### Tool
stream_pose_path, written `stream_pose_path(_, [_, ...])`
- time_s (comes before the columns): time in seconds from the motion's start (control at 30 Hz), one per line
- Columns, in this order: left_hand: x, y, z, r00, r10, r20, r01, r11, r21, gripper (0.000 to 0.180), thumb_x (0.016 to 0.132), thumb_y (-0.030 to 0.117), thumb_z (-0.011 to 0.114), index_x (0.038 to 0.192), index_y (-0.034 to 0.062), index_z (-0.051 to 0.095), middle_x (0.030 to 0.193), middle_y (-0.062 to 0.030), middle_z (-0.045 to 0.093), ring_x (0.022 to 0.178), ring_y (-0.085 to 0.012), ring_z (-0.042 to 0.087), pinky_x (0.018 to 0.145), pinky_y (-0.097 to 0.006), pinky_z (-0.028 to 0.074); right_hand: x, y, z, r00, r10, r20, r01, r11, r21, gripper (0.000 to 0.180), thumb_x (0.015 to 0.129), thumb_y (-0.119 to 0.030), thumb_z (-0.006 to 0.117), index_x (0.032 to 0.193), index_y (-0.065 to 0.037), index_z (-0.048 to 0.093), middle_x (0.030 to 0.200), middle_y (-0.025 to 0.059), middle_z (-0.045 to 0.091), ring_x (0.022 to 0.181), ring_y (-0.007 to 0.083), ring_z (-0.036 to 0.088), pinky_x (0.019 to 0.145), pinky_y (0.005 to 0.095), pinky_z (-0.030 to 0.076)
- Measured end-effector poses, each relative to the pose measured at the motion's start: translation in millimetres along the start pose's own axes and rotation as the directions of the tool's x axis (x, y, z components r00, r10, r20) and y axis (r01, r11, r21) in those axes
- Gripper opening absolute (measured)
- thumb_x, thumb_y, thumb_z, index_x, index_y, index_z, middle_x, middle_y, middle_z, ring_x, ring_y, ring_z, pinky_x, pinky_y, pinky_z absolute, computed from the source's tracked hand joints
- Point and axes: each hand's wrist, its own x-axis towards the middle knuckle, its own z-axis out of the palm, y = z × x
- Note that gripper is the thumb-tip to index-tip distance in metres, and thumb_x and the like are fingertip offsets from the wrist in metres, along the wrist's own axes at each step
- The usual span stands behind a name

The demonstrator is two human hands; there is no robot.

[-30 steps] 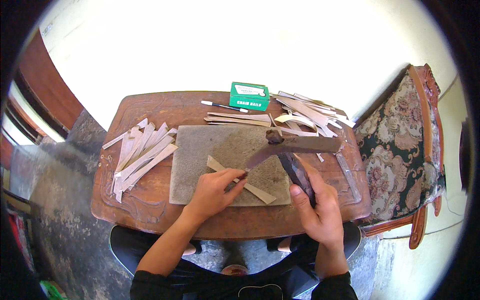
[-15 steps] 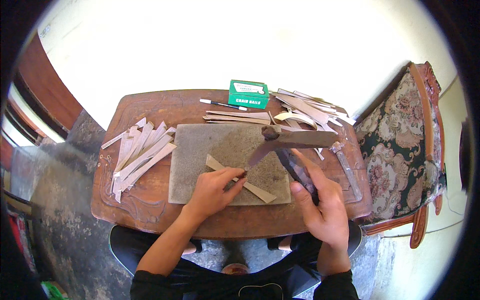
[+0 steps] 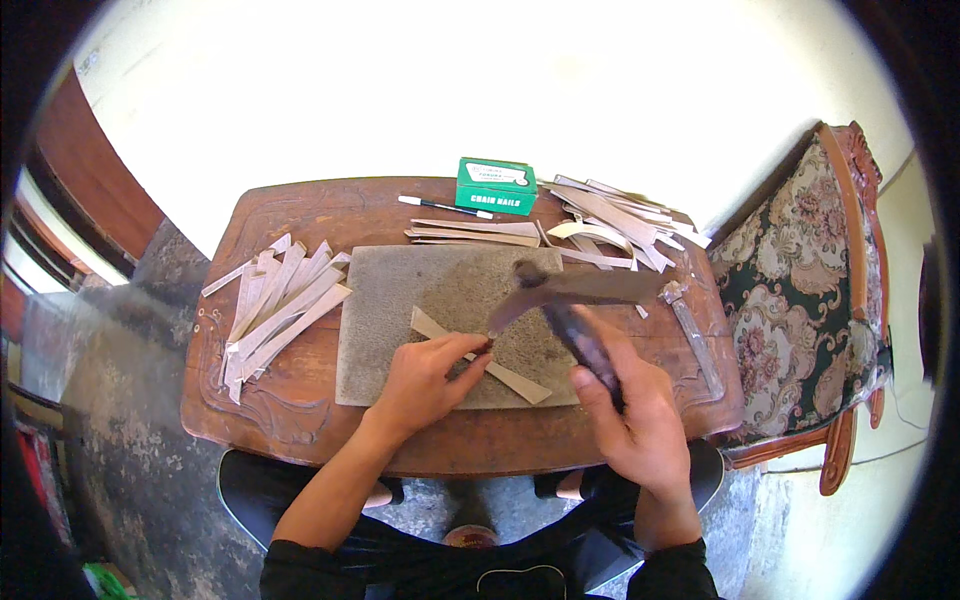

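Observation:
A pale narrow strip (image 3: pixel 518 380), flared at its ends, lies slantwise on a grey rectangular slab (image 3: pixel 390 300). Over the strip's middle, my left hand (image 3: pixel 425 375) has thumb and forefinger pinched together at a small dark piece, too small to name. My right hand (image 3: pixel 640 405) is wrapped round the dark handle of a hammer (image 3: pixel 590 287). The hammer's head is long and bent, slightly blurred, with its narrow tapering end just above my left fingertips. My left hand hides part of the strip.
The slab rests on a carved wooden table (image 3: pixel 440 455). Loose pale strips (image 3: pixel 285 310) are heaped at left, with more strips (image 3: pixel 610 215) at the back right. A green box (image 3: pixel 496 188) and a pen (image 3: pixel 445 207) stand behind. Another hammer (image 3: pixel 693 340) lies right, beside an upholstered chair (image 3: pixel 790 300).
My right hand and the hammer have shifted slightly left, with the hammer's head tilted a little differently. The left hand and the strip stay practically in place.

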Motion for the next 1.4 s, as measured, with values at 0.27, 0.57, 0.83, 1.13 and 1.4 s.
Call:
stream_pose_path(0.27, [-1.7,-1.5,-0.2,1.000,-0.004,0.008,0.004,1.000,0.000,0.021,0.087,0.012,0.077,0.105,0.0019,0.070,0.094,-0.0129,0.075,0.066,-0.0262,0.070,0.058,-0.034,0.054,0.6,-5.2,2.6,0.998,0.068,0.004,-0.068,0.998,0.005,0.042,0.099,-0.014,0.064,0.138,-0.003,0.055,0.110,0.0284,0.069,0.101,0.0457,0.069,0.085,0.0444,0.054])
stream_pose_path(0.57, [2.0,-3.4,2.0,0.997,-0.082,0.003,0.082,0.997,-0.015,0.019,0.088,0.012,0.077,0.101,0.0013,0.070,0.089,-0.0108,0.074,0.056,-0.0169,0.062,0.053,-0.030,0.048,4.8,43.8,43.1,0.901,0.413,0.131,-0.387,0.629,0.675,0.035,0.108,-0.025,0.053,0.134,-0.003,0.050,0.079,0.0044,0.052,0.060,0.0120,0.056,0.062,0.0327,0.054])
stream_pose_path(0.83, [1.6,-13.2,-1.1,0.949,-0.313,0.041,0.315,0.930,-0.191,0.014,0.090,0.011,0.075,0.100,0.0019,0.069,0.087,-0.0096,0.075,0.054,-0.0115,0.059,0.050,-0.028,0.044,3.7,80.1,93.6,0.874,0.465,0.138,-0.398,0.525,0.752,0.037,0.110,-0.030,0.047,0.135,-0.004,0.048,0.079,0.0011,0.048,0.054,0.0093,0.050,0.067,0.0329,0.060])
stream_pose_path(1.13, [3.2,-8.4,-2.1,0.949,-0.310,0.056,0.314,0.919,-0.239,0.013,0.090,0.010,0.075,0.099,0.0017,0.070,0.084,-0.0057,0.075,0.050,-0.0043,0.050,0.047,-0.025,0.038,2.4,82.3,96.5,0.864,0.486,0.130,-0.412,0.536,0.737,0.034,0.110,-0.030,0.047,0.131,-0.003,0.048,0.078,0.0004,0.048,0.055,0.0082,0.049,0.068,0.0322,0.060])
stream_pose_path(1.4, [5.8,-2.0,-5.3,0.950,-0.297,0.096,0.308,0.939,-0.151,0.012,0.092,0.013,0.074,0.098,0.0027,0.072,0.084,-0.0013,0.076,0.053,-0.0018,0.046,0.048,-0.023,0.033,2.8,82.1,96.2,0.872,0.472,0.128,-0.397,0.532,0.748,0.030,0.110,-0.028,0.046,0.126,-0.003,0.048,0.076,-0.0001,0.048,0.055,0.0073,0.048,0.067,0.0301,0.059])
